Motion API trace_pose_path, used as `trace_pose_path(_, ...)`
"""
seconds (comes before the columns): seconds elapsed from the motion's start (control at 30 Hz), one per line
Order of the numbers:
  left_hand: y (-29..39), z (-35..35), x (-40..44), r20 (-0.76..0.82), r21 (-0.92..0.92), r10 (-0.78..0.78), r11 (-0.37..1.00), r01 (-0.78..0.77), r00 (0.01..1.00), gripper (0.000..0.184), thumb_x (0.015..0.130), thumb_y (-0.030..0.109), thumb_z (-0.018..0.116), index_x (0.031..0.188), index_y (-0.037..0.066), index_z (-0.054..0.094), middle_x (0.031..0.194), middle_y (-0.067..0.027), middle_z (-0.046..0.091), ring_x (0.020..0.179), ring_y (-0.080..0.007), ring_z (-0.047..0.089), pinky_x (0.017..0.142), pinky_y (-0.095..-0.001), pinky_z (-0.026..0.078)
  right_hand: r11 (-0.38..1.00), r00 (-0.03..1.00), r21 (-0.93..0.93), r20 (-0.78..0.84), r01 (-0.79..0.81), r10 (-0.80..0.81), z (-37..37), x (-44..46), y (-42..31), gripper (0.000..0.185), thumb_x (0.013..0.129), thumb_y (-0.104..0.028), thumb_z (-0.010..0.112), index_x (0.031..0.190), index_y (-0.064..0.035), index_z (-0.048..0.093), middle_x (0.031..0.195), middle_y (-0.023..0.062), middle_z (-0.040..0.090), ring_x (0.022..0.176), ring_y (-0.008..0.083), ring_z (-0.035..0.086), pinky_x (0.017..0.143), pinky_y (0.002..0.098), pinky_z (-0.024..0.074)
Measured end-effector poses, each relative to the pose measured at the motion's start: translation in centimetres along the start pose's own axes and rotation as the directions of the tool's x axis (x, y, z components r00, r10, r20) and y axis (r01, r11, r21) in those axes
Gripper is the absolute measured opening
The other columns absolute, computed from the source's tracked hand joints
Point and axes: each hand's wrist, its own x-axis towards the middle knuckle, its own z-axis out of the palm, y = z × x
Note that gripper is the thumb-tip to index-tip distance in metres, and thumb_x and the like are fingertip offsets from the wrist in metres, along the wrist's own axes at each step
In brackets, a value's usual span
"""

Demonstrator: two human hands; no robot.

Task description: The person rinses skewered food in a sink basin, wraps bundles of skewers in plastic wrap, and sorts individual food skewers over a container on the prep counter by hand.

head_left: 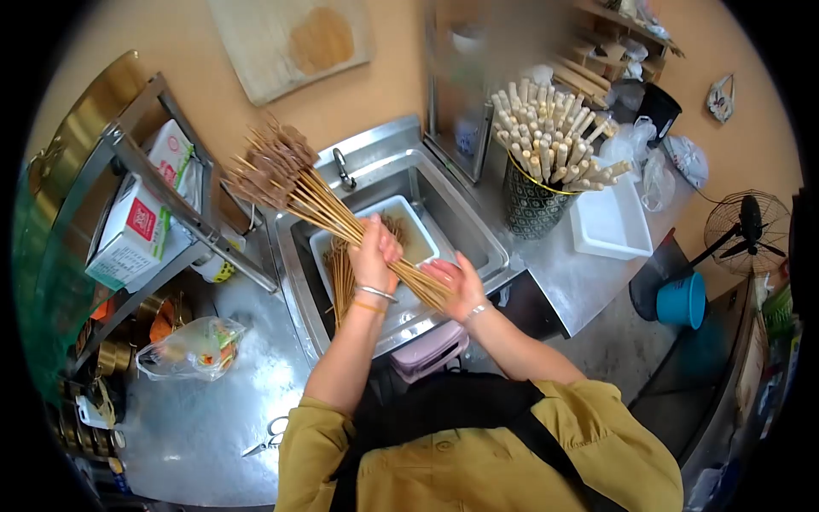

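My left hand (375,254) is closed around the middle of a thick bundle of meat skewers (334,215), held slanting over the sink. Brown meat (277,166) covers the upper ends, up and to the left. At the bare stick ends is my right hand (456,288), fingers stretched out and apart, the palm against or very close to the ends. Below the bundle, a white tub (418,224) sits in the steel sink (478,230) with more skewers (341,277) in it; how many is hidden by my arm and the bundle.
A faucet (343,169) rises behind the sink. To the right stand a patterned bin of thick sticks (537,200) and a white tray (610,224). Scissors (271,437) and a plastic bag (194,348) lie on the left counter, beneath a metal rack (162,175). A fan (746,230) stands far right.
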Motion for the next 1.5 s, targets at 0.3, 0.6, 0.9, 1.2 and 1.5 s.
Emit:
trace_pose_path(0.3, -2.8, 1.6, -5.5, 0.094, -0.101, -0.140, 0.984, 0.149, 0.986, 0.019, 0.089, 0.016, 0.056, 0.077, 0.015, 0.041, 0.055, 0.0046, 0.034, 0.041, -0.0058, 0.031, 0.040, -0.0214, 0.026, 0.978, 0.987, 0.189, 0.151, -0.085, 0.056, -2.1, -8.5, 0.9, 0.065, 0.089, -0.058, 0.034, 0.122, -0.0046, 0.049, 0.121, 0.0124, 0.054, 0.106, 0.0287, 0.053, 0.088, 0.0411, 0.0432)
trace_pose_path(0.6, -4.2, 4.0, -9.7, 0.005, 0.167, -0.108, 0.980, 0.106, 0.994, 0.021, 0.090, 0.019, 0.055, 0.075, 0.016, 0.041, 0.055, 0.0054, 0.032, 0.041, -0.0054, 0.029, 0.040, -0.0218, 0.026, -0.077, 0.751, -0.783, 0.615, 0.617, -0.239, -3.2, -13.4, -2.4, 0.043, 0.080, -0.035, 0.061, 0.108, -0.0034, 0.052, 0.101, 0.0127, 0.062, 0.090, 0.0278, 0.061, 0.079, 0.0378, 0.0483)
trace_pose_path(0.9, -17.9, 11.4, -20.3, 0.251, 0.183, -0.389, 0.918, 0.352, 0.886, 0.016, 0.090, 0.013, 0.053, 0.082, 0.012, 0.039, 0.066, -0.0004, 0.038, 0.062, -0.0131, 0.043, 0.063, -0.0289, 0.041, -0.310, 0.779, -0.925, 0.358, 0.221, -0.514, -16.3, -21.8, -6.8, 0.026, 0.078, -0.028, 0.062, 0.097, -0.0142, 0.050, 0.075, 0.0146, 0.061, 0.070, 0.0370, 0.059, 0.059, 0.0468, 0.0453)
trace_pose_path(1.2, -25.6, 10.7, -26.1, 0.221, 0.951, -0.973, 0.229, 0.209, 0.059, 0.031, 0.089, 0.013, 0.057, 0.116, 0.002, 0.047, 0.109, -0.0071, 0.059, 0.097, -0.0126, 0.055, 0.084, -0.0247, 0.044, -0.028, 0.528, -0.921, -0.197, -0.387, -0.826, -34.1, -42.2, -4.8, 0.020, 0.077, -0.026, 0.062, 0.089, -0.0147, 0.050, 0.075, 0.0115, 0.062, 0.070, 0.0346, 0.060, 0.061, 0.0443, 0.0475)
trace_pose_path(1.5, -27.0, 12.0, -25.2, 0.414, 0.908, -0.893, 0.392, -0.146, 0.177, 0.019, 0.087, 0.009, 0.059, 0.104, 0.001, 0.057, 0.096, -0.0075, 0.064, 0.088, -0.0115, 0.060, 0.077, -0.0231, 0.046, 0.651, 0.070, -0.673, -0.712, -0.351, -0.698, -46.7, -41.7, 4.5, 0.033, 0.074, -0.028, 0.068, 0.097, -0.0060, 0.060, 0.088, 0.0175, 0.063, 0.085, 0.0357, 0.059, 0.077, 0.0408, 0.0471)
